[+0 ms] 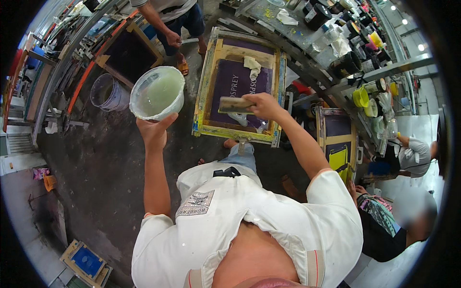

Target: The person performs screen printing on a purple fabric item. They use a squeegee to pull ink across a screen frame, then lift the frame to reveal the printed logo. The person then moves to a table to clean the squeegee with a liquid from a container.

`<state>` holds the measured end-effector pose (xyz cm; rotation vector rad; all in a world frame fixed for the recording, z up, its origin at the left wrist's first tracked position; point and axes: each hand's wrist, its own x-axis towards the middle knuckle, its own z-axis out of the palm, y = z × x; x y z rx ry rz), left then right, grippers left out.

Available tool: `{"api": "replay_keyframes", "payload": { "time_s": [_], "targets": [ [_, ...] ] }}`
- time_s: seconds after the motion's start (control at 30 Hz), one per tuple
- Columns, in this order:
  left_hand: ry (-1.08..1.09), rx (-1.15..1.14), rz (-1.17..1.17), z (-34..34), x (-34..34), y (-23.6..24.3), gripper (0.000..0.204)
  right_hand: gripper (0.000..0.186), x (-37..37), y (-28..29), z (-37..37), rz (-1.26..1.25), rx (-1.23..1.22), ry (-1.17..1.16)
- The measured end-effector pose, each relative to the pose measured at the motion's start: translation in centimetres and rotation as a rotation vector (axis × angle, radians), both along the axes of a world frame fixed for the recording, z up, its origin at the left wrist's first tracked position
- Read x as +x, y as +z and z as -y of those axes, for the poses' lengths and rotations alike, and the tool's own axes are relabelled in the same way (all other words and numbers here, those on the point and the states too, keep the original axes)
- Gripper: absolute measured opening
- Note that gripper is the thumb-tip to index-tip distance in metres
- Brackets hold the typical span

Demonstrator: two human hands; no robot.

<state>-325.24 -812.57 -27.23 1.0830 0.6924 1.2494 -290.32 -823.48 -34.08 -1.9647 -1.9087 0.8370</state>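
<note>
My left hand [154, 128] grips a round whitish tub [179, 106] from below, its thumb near the rim. Pale green paste or liquid [160, 93] lies in the tub, which tilts toward me. In my right hand [265, 105] is a squeegee [234, 104] with a wooden handle, held level over a printing screen [204, 91]. Dark purple mesh [225, 79] with light lettering fills the screen's paint-stained frame. A crumpled pale cloth [252, 66] rests on the mesh, and some clear plastic [238, 118] shows beside the squeegee. Whether the squeegee touches the screen, I cannot tell.
Another person [173, 24] stands beyond the screen; a second person [379, 216] is at the right by another screen [337, 126]. An ink-stained bench [278, 26] holds several dark jars [318, 17]. Left of my tub stands a clear bucket [108, 92] on the floor.
</note>
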Motion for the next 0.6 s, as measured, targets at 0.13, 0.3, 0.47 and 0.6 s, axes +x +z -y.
{"api": "replay_keyframes", "payload": {
  "time_s": [0.13,0.3,0.47,0.6],
  "targets": [
    [0.058,-0.019,-0.013,-0.8,0.9,-0.1,0.081,0.048,-0.4,-4.1,-4.1,0.132,-0.011,0.165],
    [0.07,-0.081,-0.03,-1.2,2.2,-0.6,0.087,0.049,1.2,-6.7,-7.1,0.143,-0.123,0.218],
    [0.033,-0.1,-0.077,-2.0,3.7,-3.0,0.086,0.051,4.6,-5.7,-5.5,0.162,-0.338,0.227],
    [-0.012,-0.134,-0.057,-3.2,5.2,-3.6,0.087,0.051,7.9,-7.2,-2.9,0.105,-0.356,0.15]
  ]
}}
